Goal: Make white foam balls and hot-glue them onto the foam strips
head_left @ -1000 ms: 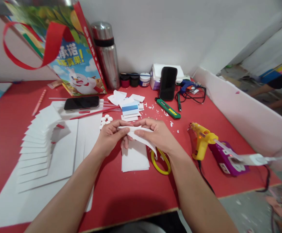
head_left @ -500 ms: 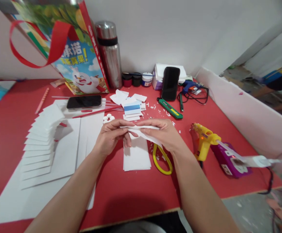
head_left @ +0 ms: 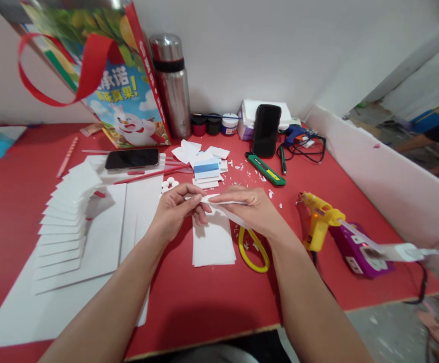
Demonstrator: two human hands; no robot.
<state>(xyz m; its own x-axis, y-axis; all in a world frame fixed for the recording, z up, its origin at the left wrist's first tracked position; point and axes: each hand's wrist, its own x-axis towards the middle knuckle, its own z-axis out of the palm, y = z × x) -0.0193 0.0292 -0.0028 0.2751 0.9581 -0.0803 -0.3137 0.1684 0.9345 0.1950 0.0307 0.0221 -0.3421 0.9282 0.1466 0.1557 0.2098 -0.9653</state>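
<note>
A folded piece of white paper (head_left: 229, 202) is held level between my two hands, above the red table. My left hand (head_left: 177, 209) pinches its left end between thumb and forefinger, the other fingers curled below. My right hand (head_left: 251, 206) grips the right part, thumb beneath and fingers laid along the top. Under the hands lies a small stack of white paper strips (head_left: 214, 247). Yellow-handled scissors (head_left: 255, 257) lie beside the stack, their upper part hidden by my right hand. Small white round pieces (head_left: 169, 184) sit just beyond my left hand.
At left, fanned white stair-like card steps (head_left: 62, 227) stand on white board (head_left: 18, 317). A yellow glue gun (head_left: 319, 219) and purple power strip (head_left: 359, 252) are at right. Behind are a green cutter (head_left: 265, 169), phones, a steel flask (head_left: 172, 91) and a gift bag (head_left: 128, 116).
The fingers of my right hand have straightened and slid along the paper, and its fingertips have drawn slightly apart from my left hand's. The left hand keeps its pinch.
</note>
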